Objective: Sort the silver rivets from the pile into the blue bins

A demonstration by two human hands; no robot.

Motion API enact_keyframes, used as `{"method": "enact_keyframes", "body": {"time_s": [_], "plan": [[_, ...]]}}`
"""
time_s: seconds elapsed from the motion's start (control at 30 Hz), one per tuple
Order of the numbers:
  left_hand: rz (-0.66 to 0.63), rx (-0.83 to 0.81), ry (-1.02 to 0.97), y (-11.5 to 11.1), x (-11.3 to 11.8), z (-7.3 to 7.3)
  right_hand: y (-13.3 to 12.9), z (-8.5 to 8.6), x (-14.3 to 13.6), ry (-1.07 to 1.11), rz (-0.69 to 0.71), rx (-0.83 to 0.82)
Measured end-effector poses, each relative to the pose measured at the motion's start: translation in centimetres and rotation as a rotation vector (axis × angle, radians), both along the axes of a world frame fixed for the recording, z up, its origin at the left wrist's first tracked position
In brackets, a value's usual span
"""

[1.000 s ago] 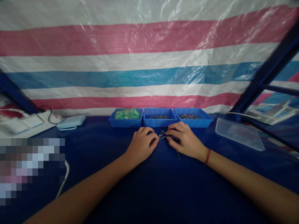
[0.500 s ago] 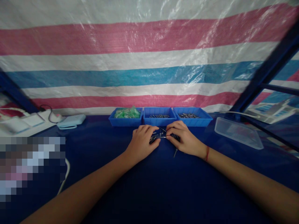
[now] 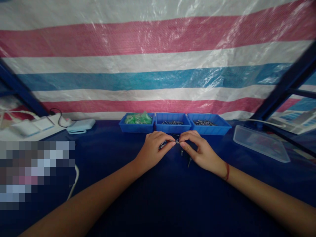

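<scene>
My left hand [image 3: 156,146] and my right hand [image 3: 199,149] meet fingertip to fingertip above the blue table, just in front of the bins. Thumb and forefinger of each are pinched on a thin metal screw [image 3: 177,142] between them; its details are too small to make out. More loose screws [image 3: 162,145] lie under my left palm, partly covered by the fingers. Below my right fingertips one small screw [image 3: 182,152] shows its head, and another dark, thin one [image 3: 189,162] lies nearer to me.
Behind the hands stand three blue bins: one with green plastic bags [image 3: 138,118], two with metal screws [image 3: 172,123]. A clear plastic lid [image 3: 261,144] lies right. To the left are a power strip [image 3: 46,128], a pale blue object [image 3: 81,126] and a white cable [image 3: 74,181].
The view has shifted slightly, so the bins sit further right. My fingertips have closed together into pinches, and the small screw below my right fingers has come into sight.
</scene>
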State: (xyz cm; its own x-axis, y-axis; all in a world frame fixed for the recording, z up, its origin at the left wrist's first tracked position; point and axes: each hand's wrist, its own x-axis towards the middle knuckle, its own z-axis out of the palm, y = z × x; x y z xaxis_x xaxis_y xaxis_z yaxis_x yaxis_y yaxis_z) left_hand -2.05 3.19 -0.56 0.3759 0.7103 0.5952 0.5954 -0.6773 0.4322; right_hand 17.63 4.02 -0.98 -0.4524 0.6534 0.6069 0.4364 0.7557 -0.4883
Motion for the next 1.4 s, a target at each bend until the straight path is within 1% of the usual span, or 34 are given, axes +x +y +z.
{"method": "enact_keyframes", "body": {"time_s": [0.13, 0.33, 0.63, 0.9, 1.0, 1.07, 1.2, 1.33, 1.37, 1.4], "plan": [[-0.026, 0.016, -0.032, 0.0, 0.0, 0.1, -0.2, 0.2, -0.2, -0.019, 0.014, 0.004], [-0.063, 0.008, -0.049, 0.0, 0.1, 0.1, -0.5, 0.2, -0.3, -0.065, 0.051, 0.059], [-0.074, 0.01, -0.075, -0.2, 0.1, 0.2, -0.5, 0.4, -0.3, -0.098, 0.096, 0.055], [-0.09, 0.035, -0.086, 0.0, 0.1, 0.1, -0.4, 0.2, -0.3, -0.033, 0.037, 0.039], [-0.082, 0.034, -0.079, 0.0, 0.0, -0.1, -0.3, 0.0, -0.2, 0.047, -0.025, 0.002], [-0.048, 0.021, -0.078, 0.1, 0.0, -0.2, -0.3, -0.1, -0.2, 0.092, -0.072, 0.002], [0.024, -0.03, -0.042, 0.3, -0.1, -0.4, -0.8, 0.1, -0.4, 0.126, -0.118, 0.116], [0.021, -0.053, 0.037, 0.3, -0.1, -0.4, -0.9, 0.7, 0.0, 0.006, -0.084, 0.257], [0.034, -0.045, 0.047, 0.3, -0.1, -0.5, -0.7, 0.8, 0.2, -0.012, -0.1, 0.285], [0.05, -0.033, 0.053, 0.3, -0.1, -0.5, -0.3, 1.0, 0.7, -0.002, -0.148, 0.306]]}}
